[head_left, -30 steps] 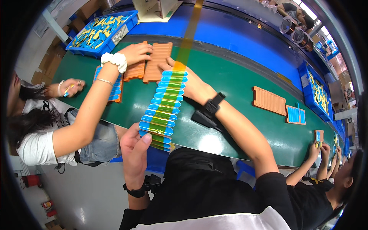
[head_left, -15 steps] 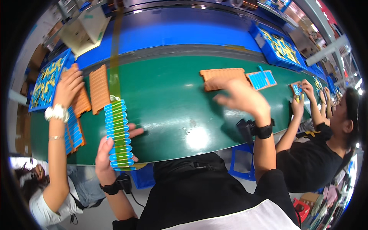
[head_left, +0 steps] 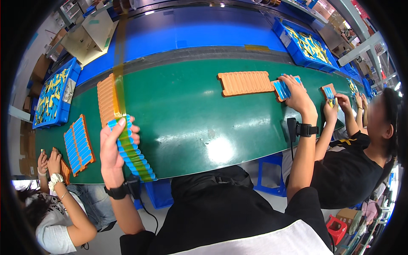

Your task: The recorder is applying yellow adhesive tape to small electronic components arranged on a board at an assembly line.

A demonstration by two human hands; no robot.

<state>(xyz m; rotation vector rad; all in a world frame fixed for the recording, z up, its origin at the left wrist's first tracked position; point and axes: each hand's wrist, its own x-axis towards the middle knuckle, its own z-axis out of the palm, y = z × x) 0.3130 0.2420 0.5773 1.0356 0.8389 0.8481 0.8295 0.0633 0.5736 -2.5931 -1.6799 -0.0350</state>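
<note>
My left hand (head_left: 114,146) is closed on the upper end of a taped strip (head_left: 135,155) of blue, round-ended pieces. The thumb lies across its top, and the lower end hangs over the table's near edge. Clear amber tape (head_left: 120,91) runs along the strip and on up toward the far side. Just beyond this hand lies a ridged orange tray (head_left: 106,97), partly under the tape. At the right, my right hand (head_left: 299,95) grips a smaller orange tray (head_left: 278,94) filled with blue pieces, its fingers covering part of it. An empty ridged orange tray (head_left: 244,83) lies left of it.
Blue bins of blue and yellow pieces stand at the left (head_left: 53,93) and far right (head_left: 310,49). A filled orange tray (head_left: 79,144) lies on the green table (head_left: 182,123) at left. Co-workers' hands handle trays on both sides: left (head_left: 54,161), right (head_left: 331,108).
My left hand now grips the strip's upper end, and the strip slants. My right hand has moved right onto the filled tray. The left co-worker's hand has drawn back from the bin side.
</note>
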